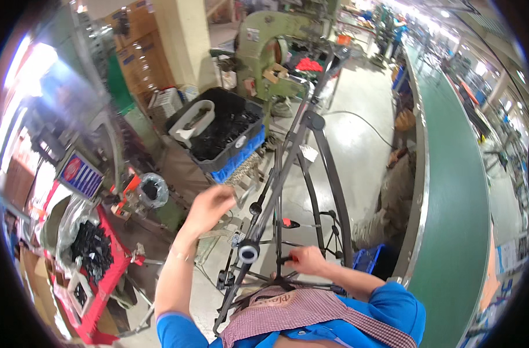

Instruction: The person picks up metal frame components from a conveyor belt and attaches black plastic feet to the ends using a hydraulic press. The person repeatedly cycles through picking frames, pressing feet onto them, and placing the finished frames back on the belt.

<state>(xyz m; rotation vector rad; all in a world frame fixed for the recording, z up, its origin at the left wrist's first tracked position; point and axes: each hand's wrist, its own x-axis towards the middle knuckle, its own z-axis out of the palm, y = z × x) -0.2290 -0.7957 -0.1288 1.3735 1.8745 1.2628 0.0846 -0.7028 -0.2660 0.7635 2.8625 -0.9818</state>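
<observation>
- Left hand (209,206), raised, fingers curled around a small metal part (243,196) beside the frame (287,174).
- Right hand (306,260) is closed on a black bar low on the frame, at 6 o'clock.
- One frame, standing centre; one black bin (218,130) at 11 o'clock.
- Both forearms reach up from below.

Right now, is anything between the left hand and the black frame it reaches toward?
Nothing visible stands between them. The left hand is raised just left of the frame, apart from it. The right hand already grips a lower part of the frame.
</observation>
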